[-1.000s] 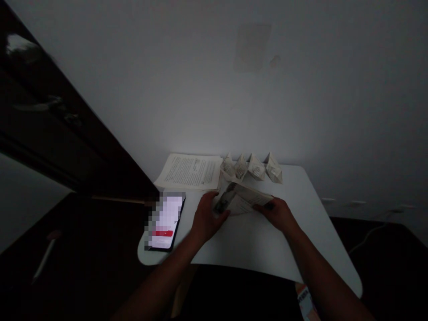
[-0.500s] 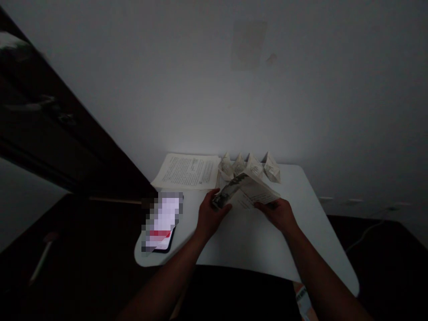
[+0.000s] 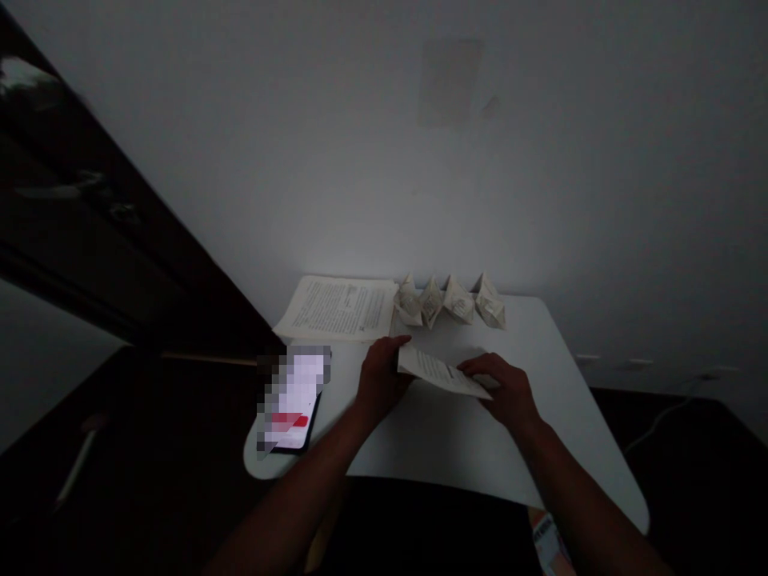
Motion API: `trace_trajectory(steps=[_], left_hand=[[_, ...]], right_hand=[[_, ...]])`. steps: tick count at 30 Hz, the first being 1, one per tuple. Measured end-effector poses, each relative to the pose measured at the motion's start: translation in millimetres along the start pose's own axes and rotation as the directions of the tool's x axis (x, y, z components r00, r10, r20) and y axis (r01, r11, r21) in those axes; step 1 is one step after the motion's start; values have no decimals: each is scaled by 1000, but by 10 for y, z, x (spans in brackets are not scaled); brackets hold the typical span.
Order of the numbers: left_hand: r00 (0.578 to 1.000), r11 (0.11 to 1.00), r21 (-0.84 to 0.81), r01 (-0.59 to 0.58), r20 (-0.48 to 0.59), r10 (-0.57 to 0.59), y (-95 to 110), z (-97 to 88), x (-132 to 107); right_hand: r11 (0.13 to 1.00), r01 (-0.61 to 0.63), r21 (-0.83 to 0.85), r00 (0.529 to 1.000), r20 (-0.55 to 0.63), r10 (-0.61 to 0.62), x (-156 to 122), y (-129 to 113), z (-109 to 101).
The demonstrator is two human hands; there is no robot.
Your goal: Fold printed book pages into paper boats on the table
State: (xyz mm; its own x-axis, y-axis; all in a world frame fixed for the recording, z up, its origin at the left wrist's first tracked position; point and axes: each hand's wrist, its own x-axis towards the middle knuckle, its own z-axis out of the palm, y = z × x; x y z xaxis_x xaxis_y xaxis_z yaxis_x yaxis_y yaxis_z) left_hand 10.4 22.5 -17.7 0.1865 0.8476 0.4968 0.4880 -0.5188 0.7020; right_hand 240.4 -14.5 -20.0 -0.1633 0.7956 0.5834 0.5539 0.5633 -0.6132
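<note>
Both my hands hold a folded sheet of printed paper (image 3: 441,373) low over the white table (image 3: 456,440). My left hand (image 3: 379,381) grips its left end with fingers curled round it. My right hand (image 3: 502,387) lies on its right end, fingers pressing it down. The sheet is folded over and nearly flat.
Several folded paper shapes (image 3: 450,301) stand in a row at the table's back edge. A stack of printed pages (image 3: 339,308) lies at the back left. A lit phone (image 3: 294,398) rests near the left edge. A dark door or cabinet (image 3: 78,240) fills the left; a white wall stands behind.
The sheet, held up and open half a second ago, has been folded over and brought down nearly flat onto the table. Both hands dropped with it.
</note>
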Motion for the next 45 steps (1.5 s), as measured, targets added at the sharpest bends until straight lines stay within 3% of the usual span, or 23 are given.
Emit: trace_trajectory(steps=[5,10,13,17,20,26,30,35,45], left_hand=[[966,966,22,-258,11,258,43,-119,72],[898,895,99,-436,117,424,0,-99,19],[864,861,148,-487,223,451,-79,-72,-72],[816,837,198,-510,421,397,-176,-63,-176],[791,836,199,-511,489,368,-206,-72,-202],[787,866,167,-472,522,329,-197,-111,-213],[810,895,162,-415,514,283,-185,-122,-236],[866,926,175,-336,443,231,-166,-100,-244],[913,898,369,-241,400,80,-158,-43,-228]], right_hand=[[958,270,-94,963,19,-270,-26,-46,-104],[918,354,-180,933,136,-333,-202,-2,-136],[904,373,-208,919,212,-331,-282,26,-108],[892,378,-247,909,281,-307,-316,43,-53],[885,381,-269,904,312,-294,-319,51,-25],[902,337,-272,899,378,-222,-335,72,-46],[918,272,-288,908,393,-146,-338,49,-60],[939,175,-296,946,314,-77,-334,-5,-29],[926,4,-378,970,226,89,-343,1,19]])
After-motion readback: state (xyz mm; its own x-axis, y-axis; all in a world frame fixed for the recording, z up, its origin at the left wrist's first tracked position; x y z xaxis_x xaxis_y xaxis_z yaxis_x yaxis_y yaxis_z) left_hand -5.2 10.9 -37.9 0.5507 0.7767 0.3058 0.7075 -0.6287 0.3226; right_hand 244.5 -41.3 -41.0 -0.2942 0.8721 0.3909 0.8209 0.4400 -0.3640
